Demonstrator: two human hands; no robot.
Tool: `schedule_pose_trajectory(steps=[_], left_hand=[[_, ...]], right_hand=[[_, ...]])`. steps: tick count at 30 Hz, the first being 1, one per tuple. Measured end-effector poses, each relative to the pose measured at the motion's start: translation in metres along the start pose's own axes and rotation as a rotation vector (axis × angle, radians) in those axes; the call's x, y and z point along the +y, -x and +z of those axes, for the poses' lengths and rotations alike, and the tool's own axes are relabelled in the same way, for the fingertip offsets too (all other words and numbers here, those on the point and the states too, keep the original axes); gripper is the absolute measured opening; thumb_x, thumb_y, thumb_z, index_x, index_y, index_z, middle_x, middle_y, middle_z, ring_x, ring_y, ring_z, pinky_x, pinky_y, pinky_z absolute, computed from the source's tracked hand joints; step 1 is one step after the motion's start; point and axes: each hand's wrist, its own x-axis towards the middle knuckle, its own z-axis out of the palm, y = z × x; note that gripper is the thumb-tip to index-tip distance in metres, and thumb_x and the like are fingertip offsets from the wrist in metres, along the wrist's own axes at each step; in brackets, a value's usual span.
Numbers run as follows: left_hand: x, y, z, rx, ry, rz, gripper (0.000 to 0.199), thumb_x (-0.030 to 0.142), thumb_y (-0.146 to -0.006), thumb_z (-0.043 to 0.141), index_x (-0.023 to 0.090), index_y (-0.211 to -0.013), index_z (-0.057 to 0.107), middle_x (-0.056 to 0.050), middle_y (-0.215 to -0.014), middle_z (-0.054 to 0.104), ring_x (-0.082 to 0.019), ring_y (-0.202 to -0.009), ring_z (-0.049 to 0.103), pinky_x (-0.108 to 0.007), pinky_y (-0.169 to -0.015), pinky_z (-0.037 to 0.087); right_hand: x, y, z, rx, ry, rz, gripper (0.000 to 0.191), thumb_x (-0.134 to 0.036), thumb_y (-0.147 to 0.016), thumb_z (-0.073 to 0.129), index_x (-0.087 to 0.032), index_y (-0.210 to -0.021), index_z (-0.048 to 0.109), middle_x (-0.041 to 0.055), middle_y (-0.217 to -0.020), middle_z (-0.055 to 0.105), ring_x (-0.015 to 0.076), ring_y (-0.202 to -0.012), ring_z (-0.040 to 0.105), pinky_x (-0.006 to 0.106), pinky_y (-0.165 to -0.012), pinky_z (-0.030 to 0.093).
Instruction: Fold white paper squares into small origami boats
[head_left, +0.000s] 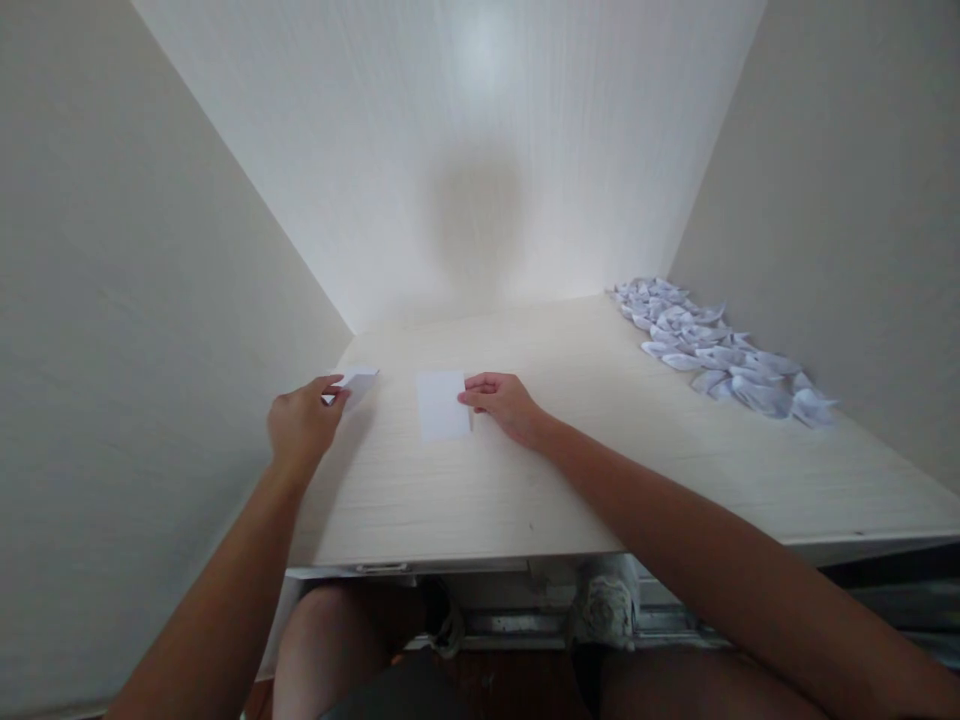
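Note:
My left hand (pixel 306 422) pinches a small white sheet of paper (pixel 358 384) between thumb and fingers, at the left side of the tabletop. That sheet is tilted and casts a shadow below it. In the middle of the table, a white rectangular sheet of paper (pixel 441 405) is held at its right edge by my right hand (pixel 501 402). The thumb lies on top of this sheet and the fingers are bent against its edge. Whether it is one sheet or a thin stack, I cannot tell.
A long heap of folded white paper pieces (pixel 720 350) runs along the right wall. The pale table (pixel 480 500) meets walls at the left, back and right. Below its front edge are my knees (pixel 330 640) and a drawer handle (pixel 382 569).

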Motion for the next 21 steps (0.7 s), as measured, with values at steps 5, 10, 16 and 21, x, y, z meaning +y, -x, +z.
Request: schedule_pose_trajectory(steps=[5, 10, 16, 21], left_hand=[[0.008, 0.001, -0.012, 0.129, 0.206, -0.059, 0.035, 0.039, -0.074, 0.084, 0.024, -0.105, 0.081, -0.005, -0.084, 0.078, -0.026, -0.077, 0.071, -0.044, -0.089, 0.056], [0.009, 0.004, -0.013, 0.192, 0.495, -0.180, 0.039, 0.034, -0.067, 0.087, 0.019, -0.101, 0.080, -0.006, -0.078, 0.078, -0.024, -0.072, 0.074, -0.036, -0.070, 0.060], [0.007, 0.007, -0.005, 0.127, 0.762, -0.281, 0.036, 0.026, -0.064, 0.088, 0.017, -0.098, 0.078, -0.009, -0.083, 0.080, -0.025, -0.072, 0.077, -0.039, -0.070, 0.064], [0.007, 0.000, 0.001, 0.076, 0.812, -0.301, 0.033, 0.024, -0.069, 0.081, 0.017, -0.101, 0.076, -0.010, -0.089, 0.081, -0.023, -0.074, 0.076, -0.038, -0.069, 0.064]], right_hand=[[0.003, -0.002, -0.001, 0.011, -0.020, -0.007, 0.023, -0.019, -0.063, 0.089, -0.019, -0.079, 0.073, 0.0037, -0.085, 0.075, 0.0144, -0.077, 0.063, 0.031, -0.075, 0.048], [0.004, -0.002, -0.003, 0.013, -0.046, -0.013, 0.029, -0.023, -0.057, 0.092, -0.020, -0.078, 0.072, 0.0042, -0.087, 0.076, 0.0152, -0.079, 0.065, 0.031, -0.075, 0.049], [0.003, -0.003, -0.004, 0.034, -0.062, -0.017, 0.035, -0.028, -0.052, 0.094, -0.020, -0.078, 0.071, 0.0032, -0.087, 0.074, 0.0147, -0.079, 0.064, 0.031, -0.074, 0.047], [0.002, -0.004, -0.005, 0.017, -0.080, -0.017, 0.037, -0.031, -0.053, 0.093, -0.019, -0.080, 0.070, 0.0021, -0.083, 0.072, 0.0136, -0.075, 0.060, 0.031, -0.072, 0.046]])
